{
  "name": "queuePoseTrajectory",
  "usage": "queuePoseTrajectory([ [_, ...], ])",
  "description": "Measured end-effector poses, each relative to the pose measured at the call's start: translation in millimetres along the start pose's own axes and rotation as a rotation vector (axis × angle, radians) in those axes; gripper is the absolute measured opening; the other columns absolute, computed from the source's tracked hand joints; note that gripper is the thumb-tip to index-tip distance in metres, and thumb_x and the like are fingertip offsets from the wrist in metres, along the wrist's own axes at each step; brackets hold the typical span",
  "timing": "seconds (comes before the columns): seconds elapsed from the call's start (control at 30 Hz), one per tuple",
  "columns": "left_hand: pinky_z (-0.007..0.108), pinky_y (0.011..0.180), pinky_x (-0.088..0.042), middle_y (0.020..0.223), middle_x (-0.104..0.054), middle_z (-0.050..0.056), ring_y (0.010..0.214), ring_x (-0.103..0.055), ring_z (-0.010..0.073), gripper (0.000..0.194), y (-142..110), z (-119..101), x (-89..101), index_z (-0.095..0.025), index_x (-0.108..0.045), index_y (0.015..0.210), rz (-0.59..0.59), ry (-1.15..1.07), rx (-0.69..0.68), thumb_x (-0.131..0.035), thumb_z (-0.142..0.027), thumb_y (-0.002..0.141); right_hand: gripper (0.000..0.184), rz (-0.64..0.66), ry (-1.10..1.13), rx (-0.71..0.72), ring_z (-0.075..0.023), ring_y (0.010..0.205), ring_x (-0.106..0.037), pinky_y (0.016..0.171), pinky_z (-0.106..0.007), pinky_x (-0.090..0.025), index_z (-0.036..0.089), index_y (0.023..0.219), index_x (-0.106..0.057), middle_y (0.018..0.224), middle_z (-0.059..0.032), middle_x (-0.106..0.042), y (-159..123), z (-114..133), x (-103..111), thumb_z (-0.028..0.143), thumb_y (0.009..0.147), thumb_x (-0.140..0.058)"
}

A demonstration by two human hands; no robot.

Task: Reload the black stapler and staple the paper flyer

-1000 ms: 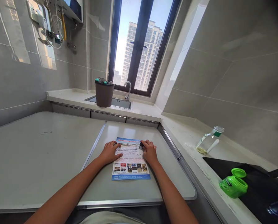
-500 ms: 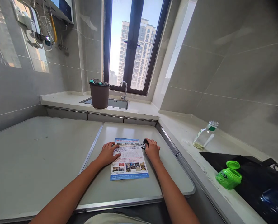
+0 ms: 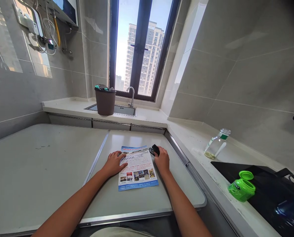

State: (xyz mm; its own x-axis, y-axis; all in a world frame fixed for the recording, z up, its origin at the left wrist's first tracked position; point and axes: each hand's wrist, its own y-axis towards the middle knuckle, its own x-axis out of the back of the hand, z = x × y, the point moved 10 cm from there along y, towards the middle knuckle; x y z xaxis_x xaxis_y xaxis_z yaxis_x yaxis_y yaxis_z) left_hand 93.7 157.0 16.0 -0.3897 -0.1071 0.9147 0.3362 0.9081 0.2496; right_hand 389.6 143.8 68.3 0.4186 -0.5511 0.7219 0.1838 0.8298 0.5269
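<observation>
A printed leaflet (image 3: 137, 164) with blue bands and small photos lies flat on the white tabletop. Its top strip (image 3: 133, 148) is slightly out of line with the part below; whether it is cut, torn or a second sheet, I cannot tell. My left hand (image 3: 115, 163) rests on the leaflet's left side, fingers spread and palm down. Beyond the upper right corner, my right hand (image 3: 162, 159) closes around a small black object (image 3: 155, 150) with a silvery ridged end. That end sits at the paper's edge; its kind is unclear.
A metal-edged seam (image 3: 97, 156) divides the tabletop. Behind it, a brown bin (image 3: 105, 102) stands by the sink (image 3: 124, 109) and faucet (image 3: 132, 95). On the right counter are a glass bottle (image 3: 216, 144), an open green tub (image 3: 242, 189) and a dark panel (image 3: 262, 187).
The leaflet's lower part has shifted a little right and tilted against its top strip. My right hand has turned slightly, showing more of the black object. My left hand stays in place.
</observation>
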Motion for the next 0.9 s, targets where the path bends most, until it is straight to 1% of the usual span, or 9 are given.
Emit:
queuePoseTrajectory([
  [0.13, 0.058, 0.118, -0.031, 0.144, -0.056, 0.017, 0.135, -0.049, 0.0377, 0.052, -0.2, 0.0, 1.7, -0.024, -0.066, 0.139, -0.004, -0.003, 0.002, -0.062, -0.049, 0.093, 0.041, -0.089, 0.04, 0.133, -0.0292, 0.114, -0.058, 0.101, -0.039, -0.044, 0.014, 0.135, -0.062, 0.121, -0.0139, -0.071, -6.8, 27.8, 4.8, 0.019, 0.095, -0.055],
  [0.2, 0.058, 0.117, -0.032, 0.143, -0.057, 0.017, 0.134, -0.051, 0.0379, 0.053, -0.4, 0.6, 2.8, -0.024, -0.066, 0.139, -0.012, -0.01, 0.004, -0.064, -0.049, 0.092, 0.042, -0.122, 0.011, 0.137, -0.03, 0.114, -0.058, 0.101, -0.04, -0.044, 0.013, 0.137, -0.062, 0.121, -0.0146, -0.07, -8.4, 30.3, 7.7, 0.018, 0.095, -0.054],
  [0.27, 0.057, 0.117, -0.033, 0.142, -0.057, 0.016, 0.134, -0.051, 0.038, 0.053, -0.7, 0.9, 2.7, -0.024, -0.067, 0.138, -0.013, -0.012, -0.001, -0.065, -0.049, 0.091, 0.043, -0.139, -0.017, 0.08, -0.0311, 0.114, -0.058, 0.099, -0.04, -0.044, 0.013, 0.136, -0.063, 0.122, -0.0157, -0.07, -6.9, 18.9, 10.8, 0.016, 0.093, -0.054],
  [0.43, 0.058, 0.118, -0.031, 0.145, -0.055, 0.017, 0.137, -0.049, 0.0386, 0.056, -1.9, 0.1, 0.4, -0.023, -0.066, 0.14, 0.004, -0.005, -0.009, -0.064, -0.05, 0.091, 0.042, -0.125, -0.052, -0.124, -0.0342, 0.109, -0.064, 0.089, -0.039, -0.047, 0.012, 0.13, -0.068, 0.117, -0.0186, -0.072, 2.6, -35.7, 15.9, 0.018, 0.088, -0.06],
  [0.53, 0.059, 0.119, -0.03, 0.147, -0.054, 0.017, 0.138, -0.047, 0.0388, 0.057, -3.0, -2.0, 0.9, -0.023, -0.064, 0.142, 0.019, -0.007, -0.009, -0.063, -0.048, 0.091, 0.045, -0.179, 0.023, -0.119, -0.0351, 0.112, -0.064, 0.093, -0.041, -0.048, 0.011, 0.132, -0.067, 0.121, -0.0201, -0.072, 5.6, -41.4, 20.6, 0.024, 0.09, -0.06],
  [0.6, 0.058, 0.119, -0.03, 0.147, -0.054, 0.017, 0.139, -0.047, 0.0381, 0.057, -4.0, -3.2, 1.8, -0.023, -0.064, 0.142, 0.027, -0.001, -0.009, -0.063, -0.047, 0.091, 0.046, -0.181, 0.12, -0.062, -0.0353, 0.115, -0.065, 0.099, -0.044, -0.049, 0.01, 0.132, -0.067, 0.124, -0.0205, -0.071, 4.9, -27.1, 17.1, 0.028, 0.09, -0.062],
  [0.67, 0.056, 0.119, -0.03, 0.146, -0.055, 0.017, 0.139, -0.047, 0.0373, 0.056, -4.8, -3.9, 3.0, -0.023, -0.064, 0.142, 0.023, 0.003, -0.011, -0.064, -0.047, 0.091, 0.045, -0.121, 0.238, 0.043, -0.0339, 0.115, -0.066, 0.104, -0.046, -0.049, 0.011, 0.13, -0.068, 0.123, -0.0188, -0.072, 0.8, 0.9, 6.9, 0.031, 0.09, -0.064],
  [0.8, 0.055, 0.118, -0.032, 0.144, -0.056, 0.015, 0.136, -0.049, 0.0364, 0.051, -3.7, -1.6, 3.0, -0.024, -0.066, 0.139, -0.007, 0.007, -0.015, -0.064, -0.045, 0.093, 0.04, 0.097, 0.452, 0.251, -0.0297, 0.115, -0.069, 0.105, -0.045, -0.051, 0.02, 0.127, -0.071, 0.123, -0.0118, -0.074, -21.0, 65.2, -16.4, 0.034, 0.089, -0.07],
  [0.9, 0.053, 0.115, -0.035, 0.142, -0.058, 0.013, 0.132, -0.052, 0.0342, 0.041, -0.9, 2.9, 0.4, -0.027, -0.068, 0.135, -0.025, 0.029, -0.007, -0.06, -0.037, 0.097, 0.041, 0.293, 0.531, 0.349, -0.0263, 0.108, -0.072, 0.1, -0.041, -0.054, 0.024, 0.124, -0.072, 0.119, -0.0072, -0.077, -41.7, 98.7, -30.4, 0.036, 0.085, -0.078],
])
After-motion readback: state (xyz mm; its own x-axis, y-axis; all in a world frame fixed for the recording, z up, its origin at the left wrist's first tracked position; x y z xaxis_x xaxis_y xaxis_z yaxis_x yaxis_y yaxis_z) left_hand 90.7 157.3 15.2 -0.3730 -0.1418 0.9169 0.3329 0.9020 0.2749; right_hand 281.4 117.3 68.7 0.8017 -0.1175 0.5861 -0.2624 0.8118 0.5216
